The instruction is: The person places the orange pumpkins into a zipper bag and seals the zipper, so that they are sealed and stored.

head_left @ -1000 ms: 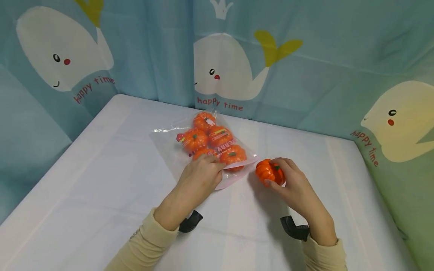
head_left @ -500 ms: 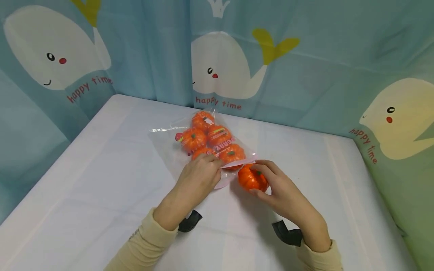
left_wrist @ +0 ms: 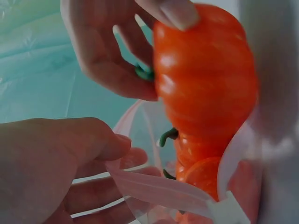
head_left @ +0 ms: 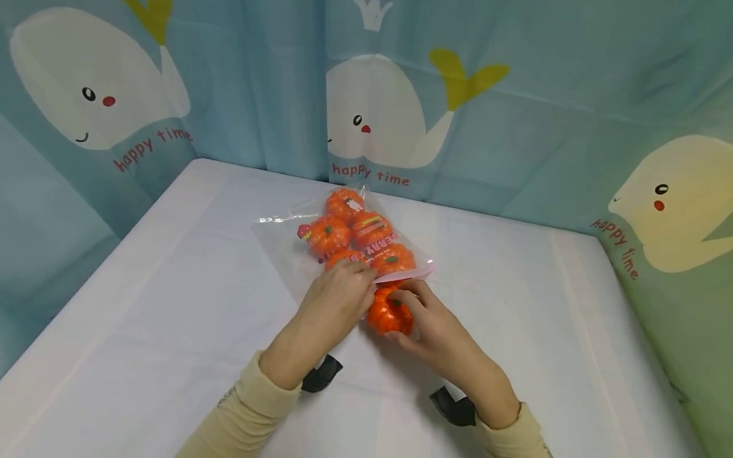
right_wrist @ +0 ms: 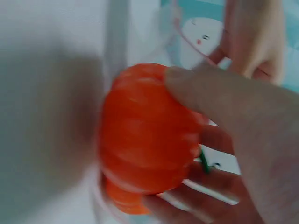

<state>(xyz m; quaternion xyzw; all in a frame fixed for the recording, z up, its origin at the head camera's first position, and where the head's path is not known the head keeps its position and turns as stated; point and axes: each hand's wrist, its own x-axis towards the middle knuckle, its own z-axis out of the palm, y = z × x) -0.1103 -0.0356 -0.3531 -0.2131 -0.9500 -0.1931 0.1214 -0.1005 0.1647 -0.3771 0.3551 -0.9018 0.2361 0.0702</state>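
Observation:
A clear plastic zip bag (head_left: pixel 286 238) with a pink-edged mouth lies on the table, several small orange toy pumpkins (head_left: pixel 329 235) inside it. My left hand (head_left: pixel 338 302) pinches the upper edge of the mouth between thumb and fingers, holding it raised; the pink rim (left_wrist: pixel 159 189) gapes in the left wrist view. In my right hand (head_left: pixel 438 324) is another orange toy pumpkin (head_left: pixel 385 313) with a green stem, gripped between thumb and fingers right at the bag's mouth. The right wrist view shows this pumpkin (right_wrist: pixel 145 130) close up, with part of a second one beyond it.
A white-covered table (head_left: pixel 172 356) carries the bag. Behind and beside it hangs a blue-green curtain (head_left: pixel 275 83) printed with white whales. Black curved pieces (head_left: pixel 455 407) are attached at both wrists.
My right hand has carried the pumpkin leftward from the right of the bag to its mouth. The left hand has stayed in place on the bag's edge.

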